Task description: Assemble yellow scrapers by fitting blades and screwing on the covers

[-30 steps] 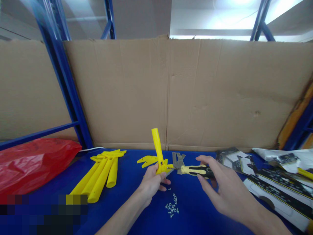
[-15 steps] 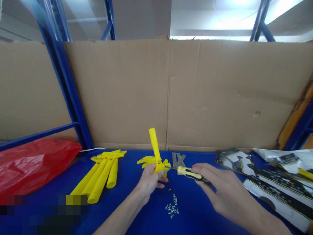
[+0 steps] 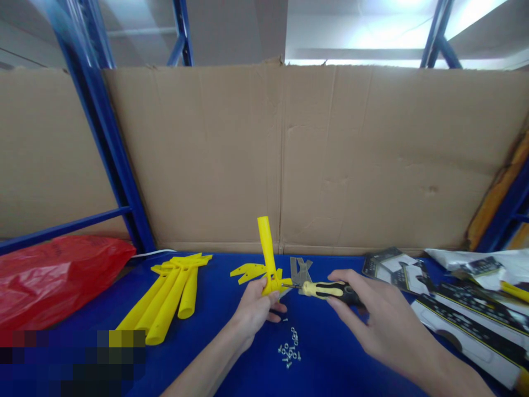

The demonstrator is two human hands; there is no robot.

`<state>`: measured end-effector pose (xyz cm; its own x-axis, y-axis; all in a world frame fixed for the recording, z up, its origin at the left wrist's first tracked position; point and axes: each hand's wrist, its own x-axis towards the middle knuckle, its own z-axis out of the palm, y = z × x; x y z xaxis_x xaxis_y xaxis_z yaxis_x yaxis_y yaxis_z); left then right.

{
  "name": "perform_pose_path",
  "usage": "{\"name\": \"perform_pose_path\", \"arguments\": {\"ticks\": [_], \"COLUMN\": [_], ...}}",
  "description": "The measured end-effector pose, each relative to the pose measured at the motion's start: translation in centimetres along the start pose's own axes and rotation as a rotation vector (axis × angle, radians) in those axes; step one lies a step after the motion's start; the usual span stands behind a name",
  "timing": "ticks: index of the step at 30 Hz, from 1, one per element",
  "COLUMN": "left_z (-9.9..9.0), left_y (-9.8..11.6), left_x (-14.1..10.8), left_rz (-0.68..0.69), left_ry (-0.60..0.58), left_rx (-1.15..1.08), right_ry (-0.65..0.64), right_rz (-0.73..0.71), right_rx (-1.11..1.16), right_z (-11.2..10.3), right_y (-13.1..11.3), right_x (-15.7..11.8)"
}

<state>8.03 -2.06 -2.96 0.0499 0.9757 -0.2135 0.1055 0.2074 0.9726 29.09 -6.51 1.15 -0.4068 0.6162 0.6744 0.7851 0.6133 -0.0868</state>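
My left hand grips a yellow plastic handle by its lower end, with the hollow tube pointing up and away. My right hand is closed around a screwdriver with a cream and black grip. The screwdriver lies nearly level, and its tip meets the handle's flat end beside my left fingers. Whether a screw sits under the tip is too small to tell. A flat yellow piece lies just left of the held handle. Small screws and nuts are scattered on the blue table below my hands.
Several yellow handles lie together at left, near a red plastic bag. Flat grey blades rest behind the screwdriver. Printed cardboard packages pile up at right. A cardboard wall closes off the back, between blue metal posts.
The yellow handle has tipped slightly to the right and more upright in my left hand. My right hand has shifted its hold along the screwdriver, now further back with fingers more spread.
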Motion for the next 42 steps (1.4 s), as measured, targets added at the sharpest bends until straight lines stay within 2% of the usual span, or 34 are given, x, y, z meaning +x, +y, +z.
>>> {"name": "perform_pose_path", "arguments": {"ticks": [6,10,15,18,21,24,26,34,38,42], "left_z": [-0.1,-0.2,-0.1,0.1,0.1,0.2,0.2,0.0,-0.1,-0.1], "left_y": [0.0,-0.2,-0.2,-0.1,-0.1,0.0,0.1,0.0,-0.1,0.0], "left_x": [0.2,0.3,0.3,0.2,0.1,0.0,-0.1,0.3,0.3,0.1], "left_rz": [-0.001,-0.006,0.014,0.001,-0.01,-0.016,-0.023,-0.034,-0.036,-0.025], "left_ry": [-0.011,-0.012,-0.028,-0.011,0.002,0.007,0.015,0.034,0.043,0.003], "left_rx": [0.004,0.003,0.002,0.012,0.0,-0.004,0.0,-0.064,-0.072,-0.054], "right_ry": [-0.053,-0.016,0.027,0.038,0.09,0.239,0.29,0.215,0.178,0.213], "right_rz": [-0.109,-0.211,-0.072,-0.044,-0.026,-0.012,-0.008,0.178,0.151,0.159], "right_rx": [0.123,0.114,-0.046,-0.13,-0.074,0.012,0.074,0.317,0.396,0.431], "right_z": [-0.4,-0.6,-0.6,-0.2,0.4,0.9,1.0,1.3,1.9,1.8], "right_y": [0.1,0.5,0.4,-0.1,-0.6,-1.1,-1.4,-1.9,-1.2,-1.0], "right_x": [-0.1,0.1,0.2,0.2,0.2,0.3,0.4,0.2,-0.2,-0.2]}}
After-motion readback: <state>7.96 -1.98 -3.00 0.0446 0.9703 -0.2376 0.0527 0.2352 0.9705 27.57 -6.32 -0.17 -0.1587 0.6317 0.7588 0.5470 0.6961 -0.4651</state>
